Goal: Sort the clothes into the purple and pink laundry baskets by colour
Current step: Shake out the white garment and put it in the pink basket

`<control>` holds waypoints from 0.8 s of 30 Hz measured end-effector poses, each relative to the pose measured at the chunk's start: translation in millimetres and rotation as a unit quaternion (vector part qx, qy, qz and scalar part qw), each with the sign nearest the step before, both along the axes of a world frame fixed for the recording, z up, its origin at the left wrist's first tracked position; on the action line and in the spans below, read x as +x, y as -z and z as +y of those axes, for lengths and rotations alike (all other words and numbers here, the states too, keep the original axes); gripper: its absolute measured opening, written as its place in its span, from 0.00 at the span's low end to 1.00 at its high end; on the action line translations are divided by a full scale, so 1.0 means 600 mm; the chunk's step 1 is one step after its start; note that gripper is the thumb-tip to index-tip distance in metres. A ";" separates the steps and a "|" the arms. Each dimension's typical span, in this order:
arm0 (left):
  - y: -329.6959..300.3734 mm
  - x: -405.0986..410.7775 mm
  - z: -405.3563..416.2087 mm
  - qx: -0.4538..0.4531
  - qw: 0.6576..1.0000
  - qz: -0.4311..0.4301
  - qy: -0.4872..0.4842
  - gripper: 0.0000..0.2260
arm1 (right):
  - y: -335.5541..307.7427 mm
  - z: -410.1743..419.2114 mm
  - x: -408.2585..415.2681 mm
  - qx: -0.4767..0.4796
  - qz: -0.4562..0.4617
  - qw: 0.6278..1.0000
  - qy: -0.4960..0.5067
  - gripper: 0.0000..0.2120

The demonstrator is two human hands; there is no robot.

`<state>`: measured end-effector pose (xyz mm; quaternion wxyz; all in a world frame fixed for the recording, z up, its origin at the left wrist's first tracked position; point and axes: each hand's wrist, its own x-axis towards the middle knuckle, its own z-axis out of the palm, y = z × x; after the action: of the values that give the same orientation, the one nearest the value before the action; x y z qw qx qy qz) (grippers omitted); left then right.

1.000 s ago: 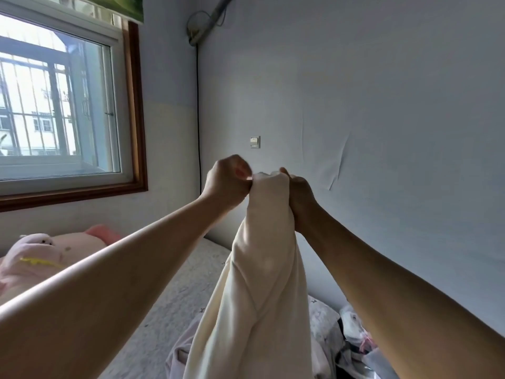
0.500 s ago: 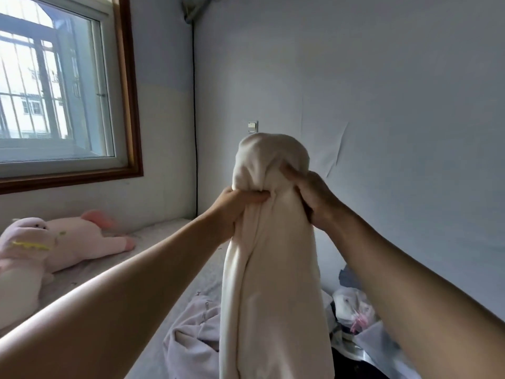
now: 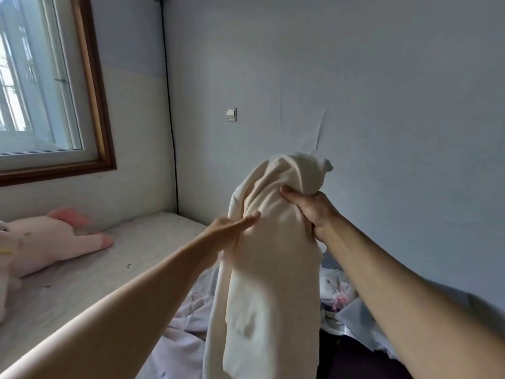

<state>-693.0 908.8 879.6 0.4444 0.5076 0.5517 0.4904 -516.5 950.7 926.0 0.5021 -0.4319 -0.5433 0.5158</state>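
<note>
A cream garment (image 3: pixel 269 269) hangs in front of me above the bed. My right hand (image 3: pixel 311 212) grips it near its bunched top, thumb pressed into the cloth. My left hand (image 3: pixel 232 228) lies flat against the garment's left side with fingers straight. Under it a pale lilac cloth (image 3: pixel 185 332) and a heap of light and dark clothes (image 3: pixel 338 305) lie on the bed. No laundry basket is in view.
A pink plush toy (image 3: pixel 46 242) lies on the mattress (image 3: pixel 109 269) at the left, below the window (image 3: pixel 41 86). The wall (image 3: pixel 355 77) stands close behind the garment, with a switch (image 3: pixel 231 115) on it.
My left hand has let go of the garment and now lies flat against its side. The garment and both hands have come down and to the right; the right hand keeps hold.
</note>
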 end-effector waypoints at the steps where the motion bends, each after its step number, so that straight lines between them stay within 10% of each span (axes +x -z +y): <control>1: 0.016 -0.001 -0.006 -0.039 0.999 -0.004 0.026 0.43 | -0.003 0.000 0.001 0.005 0.022 1.000 0.007 0.28; 10: 0.026 0.044 -0.033 -0.121 0.967 -0.146 0.169 0.34 | -0.011 -0.027 -0.005 -0.023 -0.018 0.999 0.017 0.23; 14: 0.025 0.040 -0.024 -0.109 0.974 -0.175 0.090 0.31 | -0.003 -0.033 0.007 -0.043 -0.135 0.990 0.009 0.46; 19: 0.019 0.049 -0.007 -0.108 0.975 -0.194 -0.034 0.24 | 0.024 -0.069 0.020 0.019 -0.393 0.909 -0.135 0.57; 24: 0.040 0.053 0.007 -0.133 0.968 -0.206 -0.047 0.30 | 0.054 -0.094 0.024 0.088 -0.545 0.833 -0.027 0.51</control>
<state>-661.5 912.9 855.9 0.5885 0.3051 0.5320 0.5269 -501.8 894.6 893.9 0.1462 -0.5823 -0.7836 0.1596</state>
